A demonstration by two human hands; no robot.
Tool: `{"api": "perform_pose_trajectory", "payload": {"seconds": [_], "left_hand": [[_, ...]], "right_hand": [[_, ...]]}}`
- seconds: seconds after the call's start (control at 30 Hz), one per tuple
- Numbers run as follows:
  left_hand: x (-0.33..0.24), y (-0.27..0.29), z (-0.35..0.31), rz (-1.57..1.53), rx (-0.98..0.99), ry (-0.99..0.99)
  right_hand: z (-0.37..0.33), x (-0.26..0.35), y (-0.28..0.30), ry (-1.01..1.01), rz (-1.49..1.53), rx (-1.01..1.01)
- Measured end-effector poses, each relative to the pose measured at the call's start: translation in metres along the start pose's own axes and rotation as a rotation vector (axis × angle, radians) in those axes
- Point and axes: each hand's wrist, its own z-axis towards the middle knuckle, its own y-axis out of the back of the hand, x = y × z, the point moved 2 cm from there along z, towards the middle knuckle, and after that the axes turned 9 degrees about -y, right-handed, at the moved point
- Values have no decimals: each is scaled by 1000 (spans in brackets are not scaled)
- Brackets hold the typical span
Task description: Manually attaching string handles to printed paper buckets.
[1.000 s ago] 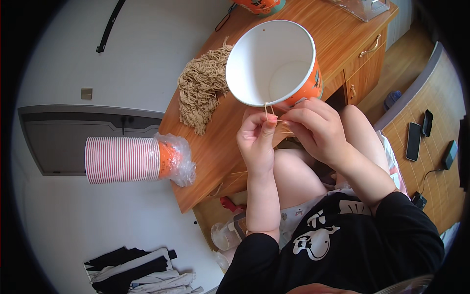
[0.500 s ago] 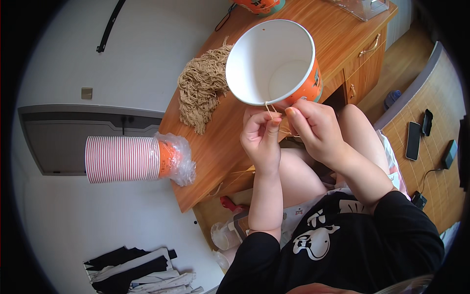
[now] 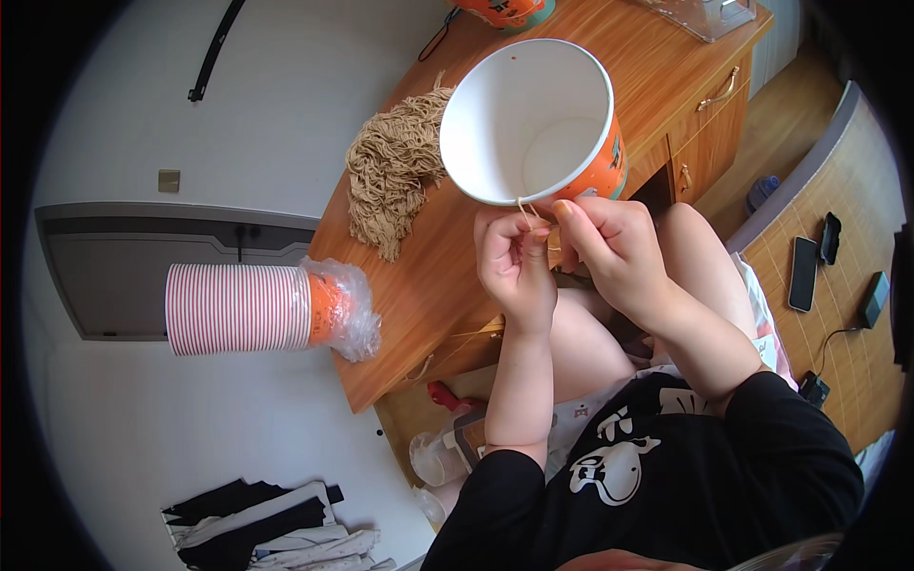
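A large paper bucket [image 3: 617, 157], white inside and orange outside, stands at the desk's near edge with its mouth tilted toward me. A thin beige string [image 3: 526, 211] comes over the lower rim to my fingers. My left hand [image 3: 514, 262] pinches it between thumb and forefinger just below the rim. My right hand [image 3: 614, 243] is beside it, thumb and forefinger pressed together at the string, close to the bucket's side. Its other fingers are curled, and what lies under them is hidden. Left of the bucket lies a tangled heap of beige string [image 3: 395, 171].
A sleeve of stacked striped paper cups [image 3: 238, 309] in clear plastic lies at the left end of the wooden desk [image 3: 657, 57]. Another orange bucket [image 3: 505, 11] and a clear plastic box [image 3: 709, 14] are at the back. A phone [image 3: 804, 274] rests on the right-hand table.
My left hand has shifted slightly right, nearer my right hand. The string loop at the rim looks shorter and slants more. The bucket has hardly moved.
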Motion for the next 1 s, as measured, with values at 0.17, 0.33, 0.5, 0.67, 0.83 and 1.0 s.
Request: {"api": "perform_pose_trajectory", "payload": {"seconds": [0.17, 0.33, 0.5, 0.67, 0.83, 1.0], "left_hand": [[-8, 2, 3, 14, -35, 9], [-7, 2, 4, 10, -57, 2], [-5, 4, 3, -23, -63, 19], [-5, 8, 2, -74, -52, 43], [-7, 8, 2, -46, -66, 10], [-6, 6, 2, -31, -64, -34]], "right_hand": [[-3, -12, 13, 177, 31, 5], [-5, 1, 15, 349, -218, -67], [4, 4, 10, 591, -393, -121], [7, -1, 8, 610, -404, -150], [4, 6, 6, 570, -471, -167], [4, 12, 12, 642, -594, -199]]}}
